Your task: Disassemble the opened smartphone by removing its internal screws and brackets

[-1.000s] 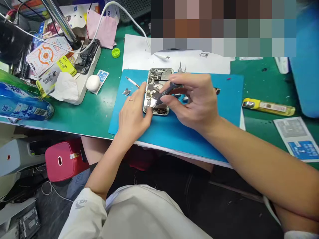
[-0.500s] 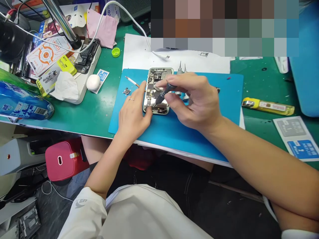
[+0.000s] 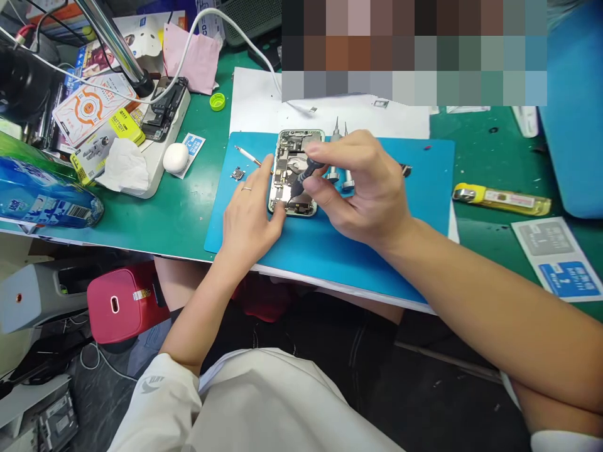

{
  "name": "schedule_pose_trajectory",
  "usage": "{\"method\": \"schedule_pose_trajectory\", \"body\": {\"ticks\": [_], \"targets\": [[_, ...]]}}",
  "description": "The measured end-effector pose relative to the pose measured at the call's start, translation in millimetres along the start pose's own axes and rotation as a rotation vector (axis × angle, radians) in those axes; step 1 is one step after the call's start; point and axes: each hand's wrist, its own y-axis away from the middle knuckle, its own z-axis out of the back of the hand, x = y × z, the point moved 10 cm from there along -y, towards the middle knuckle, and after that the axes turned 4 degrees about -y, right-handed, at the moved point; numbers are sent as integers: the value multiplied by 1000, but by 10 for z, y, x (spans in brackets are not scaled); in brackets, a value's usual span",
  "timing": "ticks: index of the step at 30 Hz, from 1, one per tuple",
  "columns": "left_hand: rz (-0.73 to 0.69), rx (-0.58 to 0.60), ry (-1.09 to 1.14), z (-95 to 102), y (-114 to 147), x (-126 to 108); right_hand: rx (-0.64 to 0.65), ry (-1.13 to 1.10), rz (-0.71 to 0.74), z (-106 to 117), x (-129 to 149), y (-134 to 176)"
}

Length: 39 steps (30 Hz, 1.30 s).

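Note:
An opened smartphone (image 3: pixel 294 164) lies on the blue mat (image 3: pixel 330 257), its inner boards and connectors exposed. My left hand (image 3: pixel 249 216) rests along its left edge with the fingers stretched out, the thumb touching the lower left corner. A dark precision screwdriver (image 3: pixel 301 182) is pinched between the thumb and index finger of my right hand (image 3: pixel 365 188). Its tip points down at the lower left part of the phone. Two more screwdrivers (image 3: pixel 333 169) lie behind my right hand, partly covered. Left of the phone are a white pen-like tool (image 3: pixel 247 155) and a small metal part (image 3: pixel 237 173).
A yellow utility knife (image 3: pixel 502 199) and a card with stickers (image 3: pixel 558 258) lie at right. White paper (image 3: pixel 254 100) lies behind the mat. At left stand a lamp pole (image 3: pixel 115 47), boxes and a blue bottle pack (image 3: pixel 44 191). A white cable (image 3: pixel 235 28) arches overhead.
The view has shifted slightly. My right hand and the screwdriver have moved a little to the left, uncovering more of the two screwdrivers behind. My left hand keeps its place at the phone.

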Motion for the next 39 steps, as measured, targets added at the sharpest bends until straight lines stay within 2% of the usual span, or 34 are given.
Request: {"method": "schedule_pose_trajectory", "body": {"ticks": [4,9,11,17,22,26,31,35,39], "targets": [[4,9,5,-7,-3,7,11,-13,-27,-7,-19,-9],[20,23,-7,-8,-7,12,3,-20,13,26,24,-33],[28,25,-17,-4,-9,11,-12,-14,-13,47,1,-30],[37,23,-15,3,-10,9,51,-78,-156,-43,-159,50],[45,37,-23,0,-10,9,105,-41,-161,-77,-146,39],[57,50,-33,-10,-9,9,48,-183,-178,-55,-159,54],[50,36,-31,-5,-6,10,72,-285,-229,-148,-218,112],[45,15,-28,36,-5,6,71,-336,-206,-148,-149,69],[47,-7,-24,82,-9,-1,69,-353,-118,-127,-39,0]]}}
